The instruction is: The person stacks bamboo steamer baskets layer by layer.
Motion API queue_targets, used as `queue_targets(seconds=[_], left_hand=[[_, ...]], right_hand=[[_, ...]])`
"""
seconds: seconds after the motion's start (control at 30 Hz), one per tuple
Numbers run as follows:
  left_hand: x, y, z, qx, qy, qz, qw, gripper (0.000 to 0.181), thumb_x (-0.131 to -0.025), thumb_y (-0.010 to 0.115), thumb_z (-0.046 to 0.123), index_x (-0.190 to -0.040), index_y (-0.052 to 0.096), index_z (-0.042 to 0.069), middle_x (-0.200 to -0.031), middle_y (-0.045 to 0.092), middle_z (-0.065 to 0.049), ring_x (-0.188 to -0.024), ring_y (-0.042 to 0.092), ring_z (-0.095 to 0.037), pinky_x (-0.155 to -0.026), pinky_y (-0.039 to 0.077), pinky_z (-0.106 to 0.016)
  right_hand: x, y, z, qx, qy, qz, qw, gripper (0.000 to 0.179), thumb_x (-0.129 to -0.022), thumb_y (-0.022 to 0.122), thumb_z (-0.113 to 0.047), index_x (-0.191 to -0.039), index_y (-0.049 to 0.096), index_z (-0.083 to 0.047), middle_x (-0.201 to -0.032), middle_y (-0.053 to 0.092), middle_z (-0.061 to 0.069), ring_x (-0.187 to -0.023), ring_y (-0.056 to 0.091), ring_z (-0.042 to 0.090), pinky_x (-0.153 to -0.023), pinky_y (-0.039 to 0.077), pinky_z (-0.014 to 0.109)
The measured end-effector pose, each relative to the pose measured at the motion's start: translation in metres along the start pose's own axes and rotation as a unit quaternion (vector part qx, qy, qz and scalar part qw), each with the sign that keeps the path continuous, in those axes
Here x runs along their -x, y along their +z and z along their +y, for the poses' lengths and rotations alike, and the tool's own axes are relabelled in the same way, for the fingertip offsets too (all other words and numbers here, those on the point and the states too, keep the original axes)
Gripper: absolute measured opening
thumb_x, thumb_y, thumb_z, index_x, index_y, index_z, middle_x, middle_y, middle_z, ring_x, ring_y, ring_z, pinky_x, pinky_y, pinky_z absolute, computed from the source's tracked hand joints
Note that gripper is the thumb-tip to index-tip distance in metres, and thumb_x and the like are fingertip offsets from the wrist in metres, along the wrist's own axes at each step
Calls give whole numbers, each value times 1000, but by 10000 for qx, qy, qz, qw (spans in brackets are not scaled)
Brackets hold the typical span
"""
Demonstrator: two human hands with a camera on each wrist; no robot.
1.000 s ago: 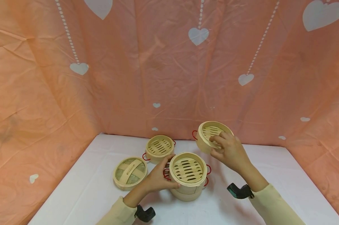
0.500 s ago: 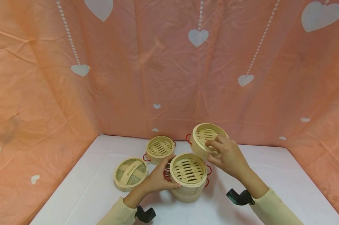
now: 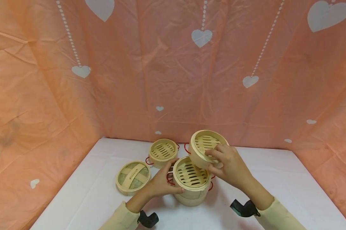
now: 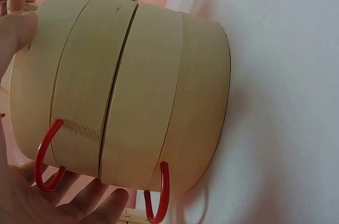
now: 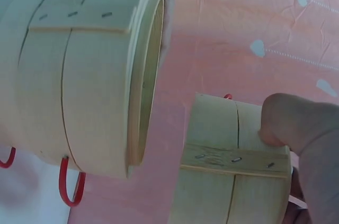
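Note:
Two stacked bamboo steamer baskets (image 3: 190, 191) with red side loops stand on the table, the upper one's slatted floor in sight. My left hand (image 3: 162, 182) grips the stack's left side, thumb at the front and fingers round the back; the left wrist view shows the thumb on the upper basket (image 4: 90, 75). My right hand (image 3: 230, 163) pinches the near right rim of another bamboo steamer basket (image 3: 196, 153), fingers inside and thumb outside. That basket is tilted and overlaps the stack's back right rim in the head view. In the right wrist view a gap separates the held basket (image 5: 212, 187) from the stack.
A round woven bamboo lid (image 3: 127, 187) with a strap handle lies left of the stack. Behind it sits another slatted steamer basket (image 3: 162, 151) with red loops. The white table (image 3: 84, 195) meets a peach curtain (image 3: 173, 80) printed with hearts at the back and sides.
My right hand has carried its steamer basket leftward and down, from beside the stack to over its back right rim. The left hand and the stack have stayed in place.

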State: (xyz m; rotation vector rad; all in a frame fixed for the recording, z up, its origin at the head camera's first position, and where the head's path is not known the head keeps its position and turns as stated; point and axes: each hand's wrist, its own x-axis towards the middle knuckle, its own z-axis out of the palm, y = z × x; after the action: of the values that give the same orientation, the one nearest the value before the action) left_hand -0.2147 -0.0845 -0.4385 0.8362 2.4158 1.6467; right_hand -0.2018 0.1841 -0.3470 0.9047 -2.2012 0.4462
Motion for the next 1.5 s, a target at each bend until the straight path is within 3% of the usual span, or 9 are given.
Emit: queue_targets(seconds=[0.33,0.6,0.87,1.1,1.5], left_hand=[[-1,1,-1,120,222,29,9997,102,-66,87,18,-147,27,7,-141,45,-14,-123,53,-31,-101,45,-30],[-1,2,-2,326,149,-24,9994,101,-66,87,17,-147,27,12,-138,44,-16,-122,54,-32,-97,48,-27],[-1,0,0,111,17,79,9999,102,-64,89,22,-147,29,22,-139,47,-5,-122,53,-23,-98,48,-28],[-1,2,0,571,22,-22,9984,100,-65,87,17,-146,29,19,-143,42,-7,-121,55,-27,-95,49,-27],[-2,3,-2,521,22,73,9986,98,-65,88,17,-145,31,19,-138,45,-6,-119,55,-23,-95,49,-26]], right_hand=[[1,0,-14,-43,-152,-192,9997,29,-64,73,-15,-92,69,-19,-80,53,-10,-78,50,8,-72,41,37],[1,3,-28,-133,-365,-321,9987,32,-63,75,-16,-94,70,-22,-80,52,-13,-79,49,6,-73,38,33],[2,6,-37,-188,-510,-342,9979,31,-63,74,-15,-92,68,-24,-80,52,-14,-79,48,5,-73,38,32],[3,8,-42,-226,-606,-343,9973,32,-62,74,-15,-92,68,-25,-80,52,-14,-79,48,5,-72,37,30],[6,14,-46,-279,-584,-360,9973,33,-61,73,-14,-91,68,-25,-79,51,-15,-78,46,4,-72,36,27]])
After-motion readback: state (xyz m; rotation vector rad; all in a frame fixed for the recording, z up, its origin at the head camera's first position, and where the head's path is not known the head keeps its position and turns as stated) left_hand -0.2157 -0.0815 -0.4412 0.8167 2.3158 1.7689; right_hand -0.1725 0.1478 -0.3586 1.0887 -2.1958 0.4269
